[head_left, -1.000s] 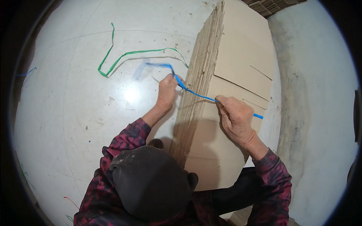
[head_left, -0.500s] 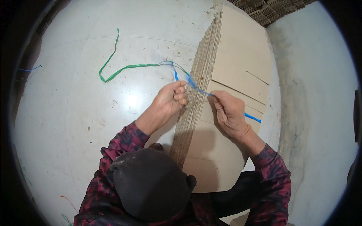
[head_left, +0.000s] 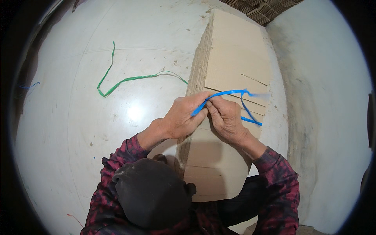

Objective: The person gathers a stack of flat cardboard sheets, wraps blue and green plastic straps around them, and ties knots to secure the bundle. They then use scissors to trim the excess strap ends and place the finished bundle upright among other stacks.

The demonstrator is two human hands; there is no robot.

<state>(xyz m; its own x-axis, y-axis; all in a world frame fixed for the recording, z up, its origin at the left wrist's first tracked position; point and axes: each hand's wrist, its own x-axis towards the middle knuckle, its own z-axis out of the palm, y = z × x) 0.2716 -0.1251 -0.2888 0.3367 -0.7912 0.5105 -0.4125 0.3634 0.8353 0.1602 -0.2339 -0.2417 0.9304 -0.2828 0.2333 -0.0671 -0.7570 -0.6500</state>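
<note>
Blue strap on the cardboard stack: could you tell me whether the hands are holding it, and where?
Both hold the blue strap: the left hand and right hand pinch it together over the cardboard stack, its ends trailing right.

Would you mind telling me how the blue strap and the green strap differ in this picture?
The blue strap is pinched between the left hand and right hand over the cardboard stack; the green strap lies untouched on the floor. The blue strap loops across the stack's top face, while the green strap runs in a loose bend to the stack's side. Both are thin, flat plastic bands.
</note>
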